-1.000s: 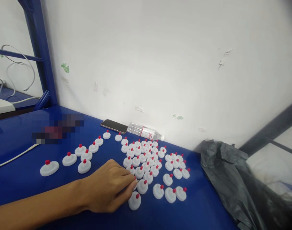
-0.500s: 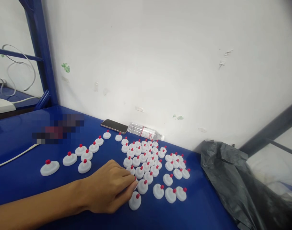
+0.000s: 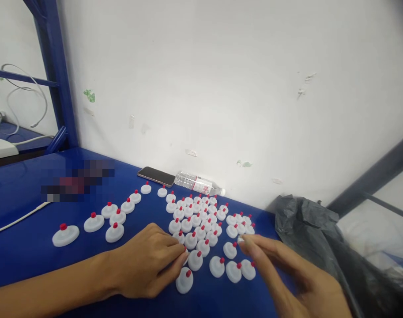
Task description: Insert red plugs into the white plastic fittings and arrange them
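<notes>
Many round white caps with red tips [image 3: 195,260] stand in a cluster on the blue table [image 3: 148,304]. At the cluster's near left edge, my left hand [image 3: 151,260] is closed, its fingertips pinching one cap that mostly hides behind them. My right hand [image 3: 297,274] reaches in from the lower right. Its thumb and index finger come together over another white cap [image 3: 240,240], of which only a sliver shows. Below these fingertips sit a few more caps [image 3: 233,271]. A looser row of caps [image 3: 114,232] spreads to the left of my left hand.
A phone [image 3: 156,176] and a clear bottle [image 3: 199,183] lie along the white wall [image 3: 204,88]. A dark plastic bag [image 3: 307,229] hangs over the right side. A white cable [image 3: 19,221] runs to a blurred-out patch at left. A blue metal frame [image 3: 64,79] rises there.
My right hand has come into view from the lower right, its fingertips now at a cap on the right side. My left hand keeps its pinch in the same place. The view has shifted slightly.
</notes>
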Tool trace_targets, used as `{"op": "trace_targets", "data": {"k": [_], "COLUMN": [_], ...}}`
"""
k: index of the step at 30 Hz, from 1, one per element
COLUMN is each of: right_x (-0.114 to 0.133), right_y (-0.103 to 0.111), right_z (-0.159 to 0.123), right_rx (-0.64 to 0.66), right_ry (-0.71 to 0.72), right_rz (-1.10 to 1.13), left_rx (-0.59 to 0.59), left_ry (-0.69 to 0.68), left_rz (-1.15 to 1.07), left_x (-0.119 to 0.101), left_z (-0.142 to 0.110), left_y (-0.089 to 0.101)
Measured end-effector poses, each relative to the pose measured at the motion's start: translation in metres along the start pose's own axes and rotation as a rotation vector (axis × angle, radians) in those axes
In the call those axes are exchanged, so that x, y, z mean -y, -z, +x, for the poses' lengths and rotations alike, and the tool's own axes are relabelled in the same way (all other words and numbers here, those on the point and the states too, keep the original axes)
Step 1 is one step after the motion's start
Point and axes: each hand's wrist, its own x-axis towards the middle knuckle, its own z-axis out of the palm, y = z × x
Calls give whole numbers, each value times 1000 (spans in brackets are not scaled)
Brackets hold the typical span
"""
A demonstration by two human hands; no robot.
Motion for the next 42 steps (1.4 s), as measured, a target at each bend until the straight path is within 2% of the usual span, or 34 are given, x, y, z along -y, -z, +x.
{"op": "trace_targets", "data": {"k": [3,11,18,24,34,39,42], "right_x": [1,5,6,5,4,11,15], "right_y": [-5,-10,-6,-9,-11,-17,-18], "right_z": [14,14,16,14,12,6,4], "right_rx": [127,245,302,227,224,135,128], "right_ry": [-40,-199,-187,-181,-39,-63,-61], "right_rz": [52,304,375,433,325,328,322], "left_rx": [-17,-20,-18,-9,-10,-12,-8], "left_ry": [-9,-25,-31,-26,-17,-19,-16], "left_rz": [-1,13,21,11,3,5,3], "left_x": [-1,-2,0,0,0,0,1], "left_z": [0,1,-1,0,-1,0,1], "left_y": [1,4,2,2,1,1,2]}}
